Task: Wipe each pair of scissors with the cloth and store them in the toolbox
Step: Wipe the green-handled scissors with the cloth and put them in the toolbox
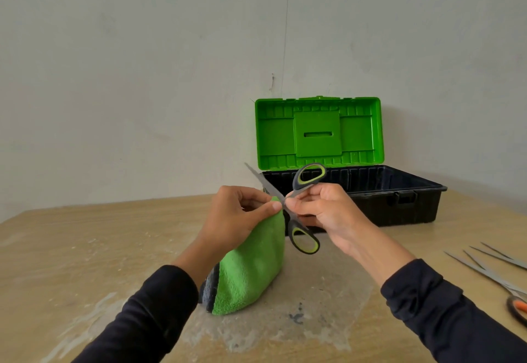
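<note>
The scissors, grey with yellow-green handle loops, are held in the air above the tabletop, blades parted. The right hand pinches them near the pivot, fingers curled round the handle shank; one loop stands above this grip, the other hangs below it. Just left of that grip, the left hand pinches the green cloth against the lower blade, thumb and fingers closed on the fabric. The cloth hangs down from the left grip. Behind both hands sits the toolbox, black tray, green lid raised. To the right of the right grip, near the tabletop's edge, lie more scissors, blades open.
</note>
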`<control>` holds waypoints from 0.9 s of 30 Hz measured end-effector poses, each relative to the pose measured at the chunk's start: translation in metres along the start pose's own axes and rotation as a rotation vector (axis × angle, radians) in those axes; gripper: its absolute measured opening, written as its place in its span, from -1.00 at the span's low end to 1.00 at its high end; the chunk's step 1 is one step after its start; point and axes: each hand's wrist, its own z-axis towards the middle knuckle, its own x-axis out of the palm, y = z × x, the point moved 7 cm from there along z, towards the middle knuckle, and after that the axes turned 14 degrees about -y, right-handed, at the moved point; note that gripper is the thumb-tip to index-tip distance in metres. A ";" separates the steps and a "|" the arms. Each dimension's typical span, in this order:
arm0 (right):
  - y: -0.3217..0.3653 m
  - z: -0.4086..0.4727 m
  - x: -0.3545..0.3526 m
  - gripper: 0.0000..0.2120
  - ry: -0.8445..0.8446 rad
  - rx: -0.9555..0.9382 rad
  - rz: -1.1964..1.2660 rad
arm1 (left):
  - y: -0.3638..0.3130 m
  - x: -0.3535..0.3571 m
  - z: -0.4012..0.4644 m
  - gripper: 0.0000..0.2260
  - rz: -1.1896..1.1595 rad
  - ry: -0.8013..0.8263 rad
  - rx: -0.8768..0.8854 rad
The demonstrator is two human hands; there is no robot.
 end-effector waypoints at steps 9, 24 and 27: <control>0.013 0.009 -0.025 -0.88 -0.145 -0.038 0.022 | 0.004 -0.004 -0.002 -0.89 0.040 0.058 0.010; 0.021 0.008 -0.020 -0.89 -0.150 -0.440 -0.647 | 0.005 -0.042 0.005 -0.96 -0.003 -0.427 0.009; 0.019 0.008 -0.018 -0.88 -0.126 -0.479 -0.741 | 0.001 -0.036 0.004 -0.95 -0.010 -0.381 0.035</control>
